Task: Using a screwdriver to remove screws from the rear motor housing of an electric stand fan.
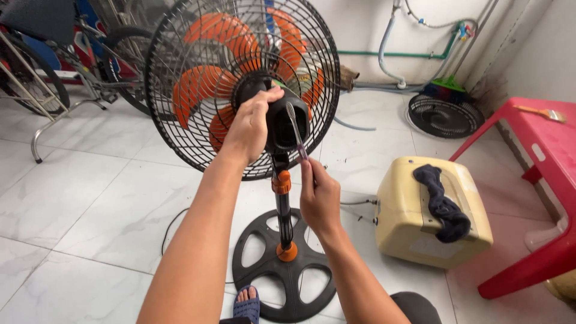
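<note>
The left hand grips the black plastic motor housing of the orange-bladed pedestal fan, which stands on the tiled floor; at five o'clock, the right hand pinches a purple-handled toothbrush against it.

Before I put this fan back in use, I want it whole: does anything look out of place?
Yes: a loose black fan grille lies flat on the floor by the wall, apart from the standing fan. A dark cloth is draped over the yellow casing.

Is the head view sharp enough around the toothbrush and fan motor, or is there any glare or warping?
Head view: even daylight, toothbrush and fan motor sharp; soft sheen on floor tiles, no harsh glare; wide-angle stretch bends edges near the red table.
</note>
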